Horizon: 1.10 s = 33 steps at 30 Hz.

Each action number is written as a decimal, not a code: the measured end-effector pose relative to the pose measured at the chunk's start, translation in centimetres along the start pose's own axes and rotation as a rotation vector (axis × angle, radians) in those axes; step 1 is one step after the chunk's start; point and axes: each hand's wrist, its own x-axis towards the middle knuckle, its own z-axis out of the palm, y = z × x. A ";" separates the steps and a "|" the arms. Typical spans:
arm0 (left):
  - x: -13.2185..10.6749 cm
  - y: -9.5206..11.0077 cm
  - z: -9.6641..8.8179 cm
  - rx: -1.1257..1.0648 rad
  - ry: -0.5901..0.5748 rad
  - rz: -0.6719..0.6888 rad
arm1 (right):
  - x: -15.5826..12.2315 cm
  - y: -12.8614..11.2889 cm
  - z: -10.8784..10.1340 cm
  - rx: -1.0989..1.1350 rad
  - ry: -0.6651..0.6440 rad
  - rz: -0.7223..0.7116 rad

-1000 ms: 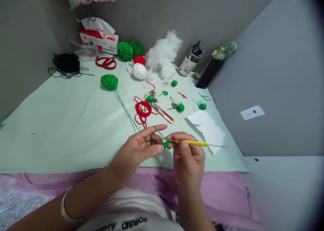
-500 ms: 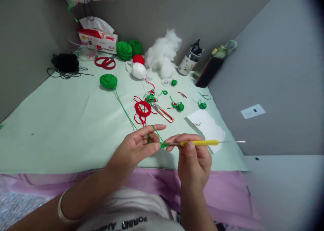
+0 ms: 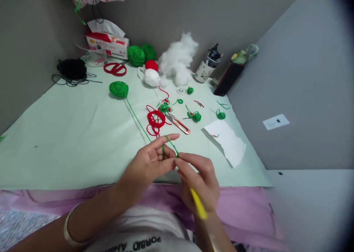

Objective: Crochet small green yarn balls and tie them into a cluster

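My left hand [image 3: 149, 163] pinches a small piece of green crochet work [image 3: 177, 156], mostly hidden by the fingertips. Green yarn [image 3: 172, 144] runs over its raised index finger and back to a green yarn ball [image 3: 118, 89] on the table. My right hand [image 3: 200, 178] is closed around a crochet hook with a yellow handle [image 3: 198, 204], which slants down toward my wrist. Its thumb and index finger meet the left fingertips at the green work. The hook's working tip is hidden.
Red yarn [image 3: 156, 118], thread snips [image 3: 179, 123] and small green crocheted balls [image 3: 196, 116] lie beyond my hands. A torn white paper [image 3: 228, 143] is to the right. Further back are red scissors [image 3: 115, 69], white stuffing [image 3: 178, 60], a pen cup [image 3: 207, 68] and a bottle [image 3: 232, 73].
My right hand has turned and moved in against the left fingertips. The hook's handle has swung from level, pointing right, to slanting down toward my wrist. The left hand has barely moved.
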 end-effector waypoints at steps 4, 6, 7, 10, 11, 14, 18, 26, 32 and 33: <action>0.2 0.3 -0.3 -0.153 -0.057 -0.160 | 0.4 -0.2 0.0 0.062 0.077 0.074; 0.3 0.4 -0.4 -0.145 -0.028 -0.119 | 1.0 -0.3 0.0 0.259 0.159 0.217; 0.4 0.3 -0.4 -0.125 -0.018 -0.084 | 1.3 -0.3 0.1 0.370 0.196 0.283; 0.3 0.1 -0.1 -0.061 -0.032 0.000 | 1.9 -0.2 0.6 0.559 0.227 0.389; 0.3 -0.1 0.0 -0.047 -0.037 0.016 | 1.9 -0.2 0.8 0.568 0.221 0.401; 0.3 -0.3 0.1 -0.018 -0.044 0.038 | 1.8 -0.1 1.2 0.579 0.218 0.435; 0.4 -0.4 0.0 0.026 -0.029 0.036 | 1.4 -0.1 1.0 0.570 0.198 0.441; 0.7 -0.1 0.2 -0.166 0.014 -0.060 | 0.6 -0.2 0.6 0.167 0.106 0.215; 0.9 0.0 -0.1 -0.100 0.031 -0.006 | 1.6 0.2 0.5 0.638 0.254 0.501; 0.8 -0.2 0.0 -0.073 0.044 0.028 | 1.6 0.2 0.6 0.659 0.237 0.516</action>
